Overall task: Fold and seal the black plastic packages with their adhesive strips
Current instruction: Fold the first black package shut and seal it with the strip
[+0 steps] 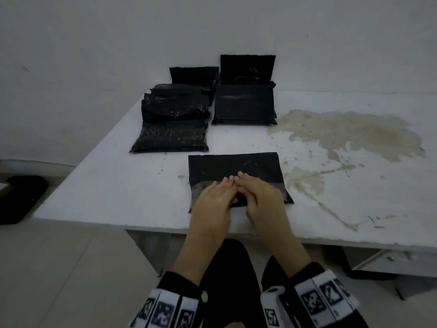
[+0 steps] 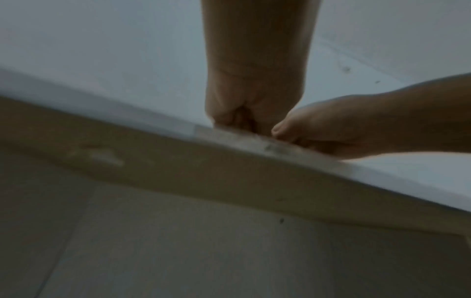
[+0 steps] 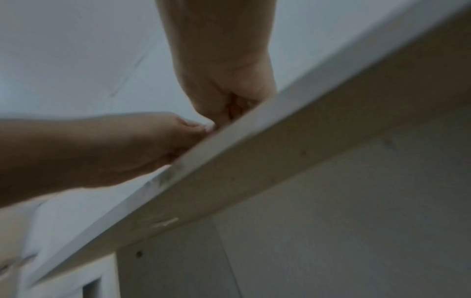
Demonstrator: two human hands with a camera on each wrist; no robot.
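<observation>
A black plastic package point(image 1: 236, 165) lies flat near the front edge of the white table point(image 1: 118, 185), its flap folded down across it. Both hands lie side by side on its near half. My left hand point(image 1: 217, 195) and my right hand point(image 1: 260, 195) press straight fingers onto the folded flap, fingertips meeting at the middle. In the left wrist view my left hand point(image 2: 254, 100) and right hand point(image 2: 344, 131) reach over the table edge point(image 2: 254, 145), which hides the package. The right wrist view shows the same with my right hand point(image 3: 224, 90) and left hand point(image 3: 114, 145).
A stack of folded black packages point(image 1: 172, 119) sits at the back left. Beside it, a pile with open flaps point(image 1: 244, 102) leans against the wall. A brown worn patch point(image 1: 343, 133) covers the table's right side. A black object point(image 1: 19, 197) lies on the floor, left.
</observation>
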